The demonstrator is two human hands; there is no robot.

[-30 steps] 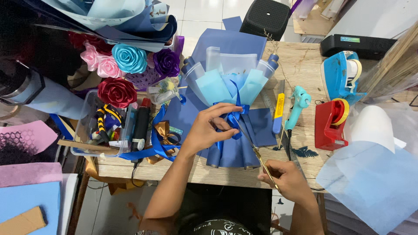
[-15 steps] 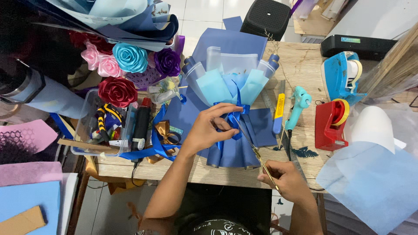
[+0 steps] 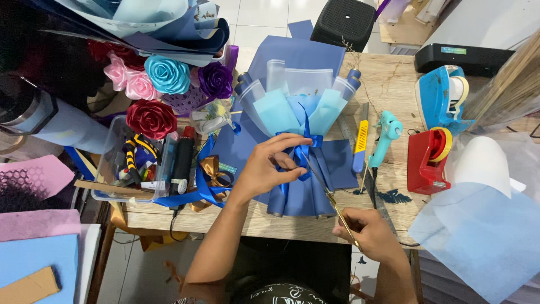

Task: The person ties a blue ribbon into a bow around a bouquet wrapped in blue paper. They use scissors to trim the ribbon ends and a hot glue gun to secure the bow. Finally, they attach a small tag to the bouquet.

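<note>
A blue paper bouquet wrap (image 3: 298,95) lies on the wooden table (image 3: 394,84), tied at its waist with a dark blue ribbon bow (image 3: 304,147). My left hand (image 3: 270,166) pinches the ribbon at the bow. My right hand (image 3: 368,233) grips gold-handled scissors (image 3: 326,194), whose blades reach up to the ribbon beside my left fingers. Whether the blades are closed on the ribbon is unclear.
Paper roses (image 3: 169,76) in pink, blue, purple and red sit at the left above a clear tool box (image 3: 115,141). A yellow cutter (image 3: 360,143), teal glue gun (image 3: 382,135), red tape dispenser (image 3: 427,160) and blue tape dispenser (image 3: 441,98) lie right. Tissue sheets (image 3: 484,225) overhang the right edge.
</note>
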